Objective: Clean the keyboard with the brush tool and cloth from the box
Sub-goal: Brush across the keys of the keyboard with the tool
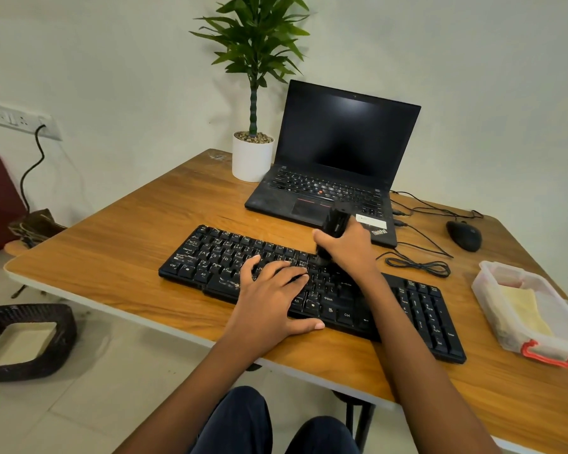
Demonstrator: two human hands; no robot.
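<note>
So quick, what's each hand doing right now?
Left hand: open, fingers resting flat on the keyboard.
Right hand: closed, holding the black brush tool over the keys.

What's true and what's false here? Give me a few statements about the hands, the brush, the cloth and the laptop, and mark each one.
The right hand grips the brush tool over the keyboard. True.
The left hand rests flat on the keyboard. True.
The cloth is spread over the keys. False: it lies in the box.
The laptop is closed. False: it stands open, screen dark.
</note>
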